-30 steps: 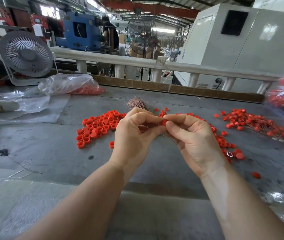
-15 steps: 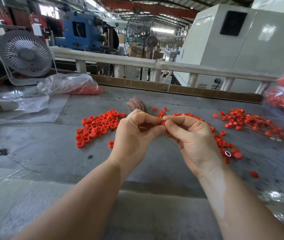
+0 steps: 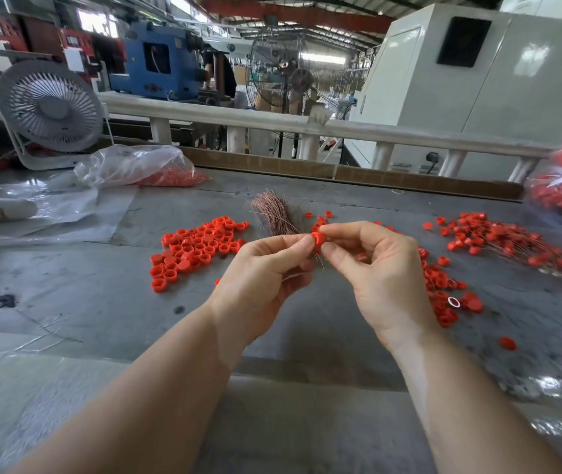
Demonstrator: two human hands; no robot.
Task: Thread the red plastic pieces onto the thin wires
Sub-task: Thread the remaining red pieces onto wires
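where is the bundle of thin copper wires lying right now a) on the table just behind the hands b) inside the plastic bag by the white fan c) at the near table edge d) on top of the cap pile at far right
a: the wire bundle lies on the grey table just beyond the left hand and right hand, which pinch one red cap between them.

The bench [image 3: 108, 302] is grey and matt, scuffed and stained, with a glossy crinkled clear plastic sheet [image 3: 50, 213] at far left. The caps [image 3: 197, 248] are red plastic, smooth with a dull sheen; one cap [image 3: 319, 238] sits pinched between the fingertips of both hands. The wires [image 3: 274, 215] are thin coppery metal, faintly shiny. A bag [image 3: 135, 165] of clear glossy film holds more red pieces. A small ring [image 3: 454, 302] at right looks like bright metal. The fan [image 3: 50, 107] is matt grey plastic.
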